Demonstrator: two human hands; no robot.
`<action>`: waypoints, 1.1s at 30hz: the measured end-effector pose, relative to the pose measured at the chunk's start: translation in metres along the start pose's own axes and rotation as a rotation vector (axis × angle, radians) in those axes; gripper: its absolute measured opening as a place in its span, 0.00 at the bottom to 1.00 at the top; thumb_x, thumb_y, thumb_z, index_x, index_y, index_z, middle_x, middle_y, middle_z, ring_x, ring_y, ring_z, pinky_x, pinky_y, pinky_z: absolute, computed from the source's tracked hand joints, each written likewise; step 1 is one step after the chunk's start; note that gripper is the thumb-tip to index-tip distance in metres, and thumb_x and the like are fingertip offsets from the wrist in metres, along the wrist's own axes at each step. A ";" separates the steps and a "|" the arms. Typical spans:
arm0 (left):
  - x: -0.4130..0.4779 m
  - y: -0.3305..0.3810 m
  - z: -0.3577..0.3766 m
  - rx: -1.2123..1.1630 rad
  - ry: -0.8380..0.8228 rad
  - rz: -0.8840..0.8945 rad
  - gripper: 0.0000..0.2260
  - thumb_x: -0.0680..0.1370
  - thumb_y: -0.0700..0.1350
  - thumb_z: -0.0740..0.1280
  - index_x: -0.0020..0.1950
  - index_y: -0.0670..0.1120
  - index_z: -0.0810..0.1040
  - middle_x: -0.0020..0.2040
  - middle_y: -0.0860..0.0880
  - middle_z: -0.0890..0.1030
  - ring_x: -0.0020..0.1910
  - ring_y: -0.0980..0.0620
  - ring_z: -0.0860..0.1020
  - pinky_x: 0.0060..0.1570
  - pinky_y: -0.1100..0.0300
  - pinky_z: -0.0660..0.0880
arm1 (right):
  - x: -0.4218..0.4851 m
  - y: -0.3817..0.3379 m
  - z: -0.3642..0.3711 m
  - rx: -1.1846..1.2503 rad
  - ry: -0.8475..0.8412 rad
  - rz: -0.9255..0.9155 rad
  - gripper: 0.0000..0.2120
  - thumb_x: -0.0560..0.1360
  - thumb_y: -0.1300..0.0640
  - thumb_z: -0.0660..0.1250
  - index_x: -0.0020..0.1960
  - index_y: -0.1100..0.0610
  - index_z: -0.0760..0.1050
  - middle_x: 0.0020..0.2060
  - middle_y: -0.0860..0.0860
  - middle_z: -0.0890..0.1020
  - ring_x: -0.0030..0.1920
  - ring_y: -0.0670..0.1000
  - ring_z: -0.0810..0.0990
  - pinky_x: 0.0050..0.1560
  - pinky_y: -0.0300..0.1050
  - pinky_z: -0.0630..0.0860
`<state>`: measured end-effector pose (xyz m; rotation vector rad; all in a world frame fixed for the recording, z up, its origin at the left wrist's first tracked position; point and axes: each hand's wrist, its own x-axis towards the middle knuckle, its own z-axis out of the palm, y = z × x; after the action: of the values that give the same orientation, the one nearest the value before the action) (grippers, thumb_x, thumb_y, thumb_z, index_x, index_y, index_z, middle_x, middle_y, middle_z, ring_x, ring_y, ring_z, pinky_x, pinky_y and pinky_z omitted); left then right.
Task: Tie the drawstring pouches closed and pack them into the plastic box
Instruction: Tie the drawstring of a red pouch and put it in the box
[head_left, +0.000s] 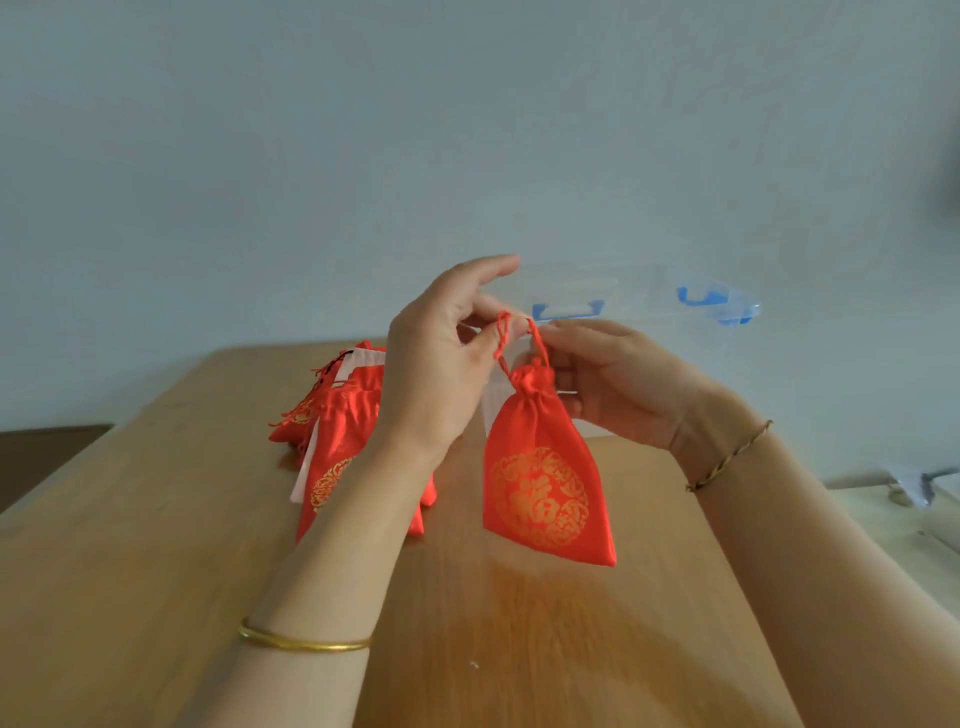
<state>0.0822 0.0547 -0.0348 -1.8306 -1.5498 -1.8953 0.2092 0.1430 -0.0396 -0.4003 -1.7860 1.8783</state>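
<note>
Both hands, left hand (441, 358) and right hand (613, 379), pinch the drawstring (519, 338); pouch (545, 478) hangs below.

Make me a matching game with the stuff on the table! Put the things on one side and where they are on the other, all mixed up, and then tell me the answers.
Things:
1. red pouch with the cinched neck
2. pile of red pouches
3. clear plastic box
4. gold bangle

Places:
A. at the far end of the wooden table, behind the hands
B. on the left wrist
C. hanging by its drawstring from the left hand and right hand
D. lying on the table, left of the held pouch

Pairs: 1-C, 2-D, 3-A, 4-B
</note>
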 end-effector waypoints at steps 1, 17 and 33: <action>0.001 0.000 -0.001 -0.064 -0.008 -0.071 0.16 0.73 0.37 0.70 0.57 0.50 0.77 0.38 0.55 0.81 0.38 0.62 0.79 0.45 0.68 0.74 | 0.000 -0.002 0.000 0.021 0.042 -0.014 0.11 0.77 0.57 0.58 0.38 0.57 0.72 0.34 0.51 0.80 0.38 0.52 0.73 0.36 0.42 0.68; 0.008 -0.017 -0.015 -0.302 0.152 -0.616 0.16 0.78 0.40 0.56 0.29 0.46 0.65 0.34 0.47 0.83 0.36 0.51 0.80 0.33 0.63 0.71 | -0.021 -0.020 -0.024 -0.714 0.453 0.088 0.14 0.75 0.63 0.61 0.30 0.61 0.70 0.27 0.55 0.73 0.26 0.50 0.69 0.29 0.40 0.66; 0.000 -0.007 -0.006 -0.181 -0.370 -0.558 0.05 0.69 0.47 0.73 0.35 0.46 0.82 0.25 0.50 0.76 0.26 0.54 0.73 0.38 0.57 0.69 | -0.006 -0.025 0.033 -0.316 0.400 -0.225 0.15 0.78 0.57 0.60 0.34 0.58 0.73 0.29 0.50 0.75 0.25 0.46 0.69 0.25 0.38 0.64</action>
<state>0.0734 0.0537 -0.0372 -2.0778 -2.2794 -2.0404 0.2005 0.1122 -0.0129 -0.6122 -1.7623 1.2599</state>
